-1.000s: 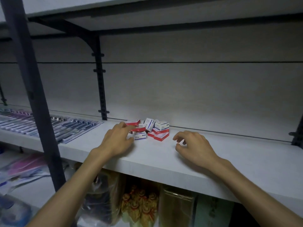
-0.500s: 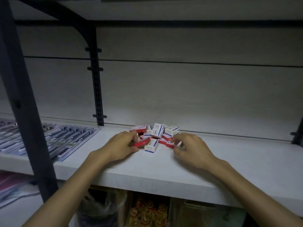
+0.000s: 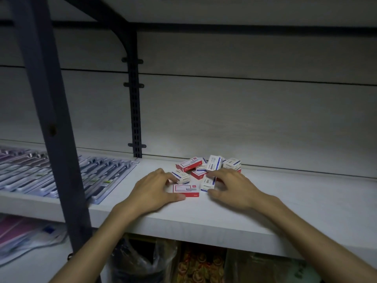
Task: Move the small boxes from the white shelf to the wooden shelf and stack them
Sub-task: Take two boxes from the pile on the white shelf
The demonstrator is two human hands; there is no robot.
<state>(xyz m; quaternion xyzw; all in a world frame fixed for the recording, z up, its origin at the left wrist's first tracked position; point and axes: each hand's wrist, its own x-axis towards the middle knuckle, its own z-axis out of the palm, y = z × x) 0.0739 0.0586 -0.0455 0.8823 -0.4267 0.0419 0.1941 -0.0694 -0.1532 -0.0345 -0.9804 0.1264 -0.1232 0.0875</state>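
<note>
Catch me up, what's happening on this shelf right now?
A person has both hands on a loose pile of small boxes on the white shelf. The left hand pinches a red-and-white box at the front; the right hand curls over a white box. Nothing is lifted yet. Packaged pens lie to the left.

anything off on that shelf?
The boxes lie in a loose jumble on the white shelf, some tilted and leaning on others, not stacked. Both hands are at the pile. No visible damage.
</note>
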